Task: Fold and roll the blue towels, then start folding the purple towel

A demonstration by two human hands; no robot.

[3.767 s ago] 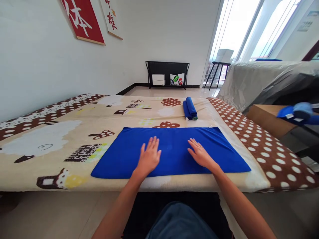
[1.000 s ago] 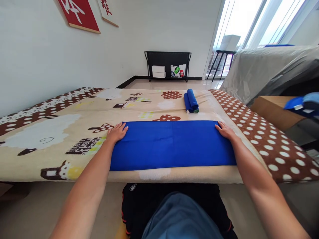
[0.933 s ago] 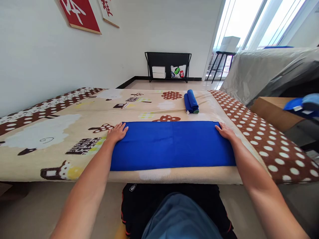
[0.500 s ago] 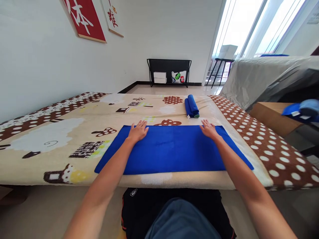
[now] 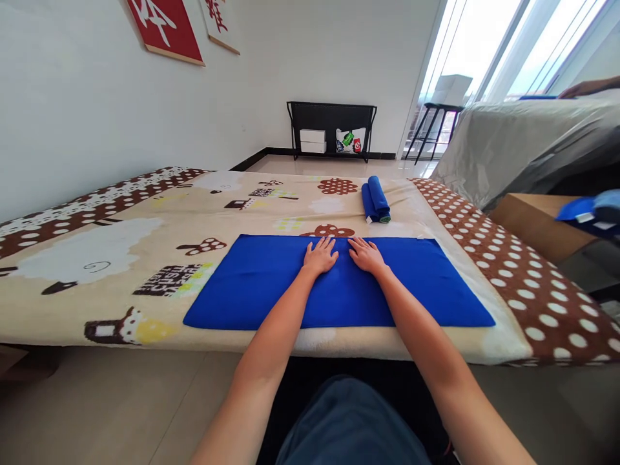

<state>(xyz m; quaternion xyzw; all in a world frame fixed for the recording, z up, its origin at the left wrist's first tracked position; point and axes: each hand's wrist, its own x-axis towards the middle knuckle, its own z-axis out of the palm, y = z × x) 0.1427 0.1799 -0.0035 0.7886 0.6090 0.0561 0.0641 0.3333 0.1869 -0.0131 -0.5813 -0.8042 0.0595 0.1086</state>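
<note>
A blue towel (image 5: 252, 284) lies spread flat on the patterned bed cover (image 5: 111, 252), close to the near edge. My left hand (image 5: 320, 255) rests palm down on the towel near its far edge, fingers stretched out. My right hand (image 5: 366, 255) lies flat just beside it, also open, and the two hands are nearly touching at the towel's middle. Farther back on the bed sits a rolled blue towel (image 5: 376, 199), out of reach of both hands.
A brown polka-dot border (image 5: 508, 258) runs down the bed's right side. Right of it stand a wooden box (image 5: 533, 219) with blue cloth (image 5: 591, 213) on top and a grey covered shape (image 5: 523, 142). A black rack (image 5: 332, 129) stands against the far wall.
My hands slid from the towel's two far corners inward along the far edge until they met at the middle. The towel stayed flat in place.
</note>
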